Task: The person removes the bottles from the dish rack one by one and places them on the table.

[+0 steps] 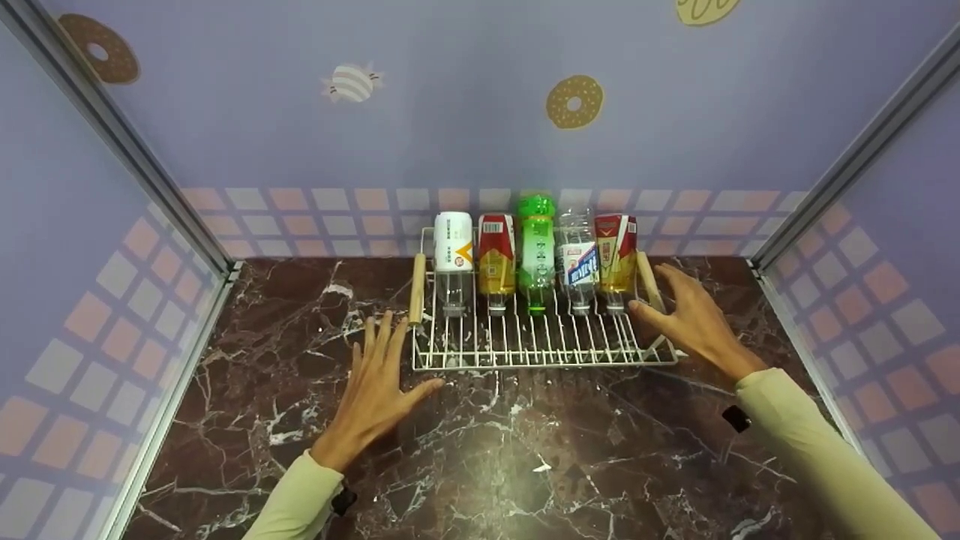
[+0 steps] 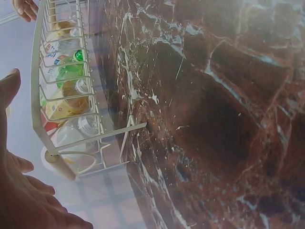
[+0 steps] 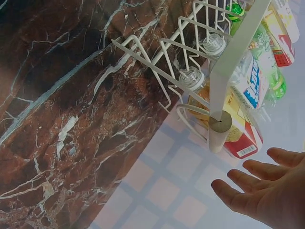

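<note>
A white wire rack (image 1: 544,366) with wooden handles stands on the marble surface. Several bottles lie in it side by side, caps toward me: a clear one with a white label (image 1: 454,244), a red-and-yellow one (image 1: 496,259), a green one (image 1: 537,259), a clear one with a blue-and-white label (image 1: 580,264) and another red-and-yellow one (image 1: 616,255). My left hand (image 1: 379,390) is spread, fingertips just short of the left handle (image 1: 417,289). Beside the right handle (image 1: 651,281), my right hand (image 1: 697,319) has its fingers apart; the right wrist view shows a gap between that hand (image 3: 271,186) and the handle.
Behind the rack rises a lilac wall (image 1: 465,112) with donut and candy prints and a tiled band. Side panels with metal frame edges (image 1: 172,390) flank the dark marble surface (image 1: 480,457) left and right.
</note>
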{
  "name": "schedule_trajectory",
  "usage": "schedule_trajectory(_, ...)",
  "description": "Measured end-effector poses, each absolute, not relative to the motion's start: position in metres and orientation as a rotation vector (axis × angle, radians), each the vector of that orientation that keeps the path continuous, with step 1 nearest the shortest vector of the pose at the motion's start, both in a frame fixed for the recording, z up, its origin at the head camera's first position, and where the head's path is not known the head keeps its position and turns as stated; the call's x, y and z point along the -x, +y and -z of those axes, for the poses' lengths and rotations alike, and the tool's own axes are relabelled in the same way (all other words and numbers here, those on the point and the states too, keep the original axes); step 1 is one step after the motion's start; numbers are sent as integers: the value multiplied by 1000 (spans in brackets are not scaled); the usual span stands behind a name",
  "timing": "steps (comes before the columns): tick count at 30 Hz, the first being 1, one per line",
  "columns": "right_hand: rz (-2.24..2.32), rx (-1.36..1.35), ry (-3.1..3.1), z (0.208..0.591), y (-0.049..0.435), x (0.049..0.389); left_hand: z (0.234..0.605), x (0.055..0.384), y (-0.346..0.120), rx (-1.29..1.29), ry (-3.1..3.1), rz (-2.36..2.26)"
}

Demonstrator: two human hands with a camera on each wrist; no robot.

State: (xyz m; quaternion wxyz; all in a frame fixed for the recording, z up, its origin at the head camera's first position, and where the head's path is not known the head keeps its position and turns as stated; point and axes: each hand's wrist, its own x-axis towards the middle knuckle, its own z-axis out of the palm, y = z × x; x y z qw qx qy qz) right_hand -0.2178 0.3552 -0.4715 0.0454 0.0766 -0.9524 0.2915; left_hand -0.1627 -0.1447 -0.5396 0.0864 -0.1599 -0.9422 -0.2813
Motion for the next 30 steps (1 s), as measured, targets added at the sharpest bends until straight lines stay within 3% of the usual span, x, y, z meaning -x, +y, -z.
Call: schedule_trajectory(30,-1115,-219,-2858,475,343,265,560,169,-138,336,-2741,1328)
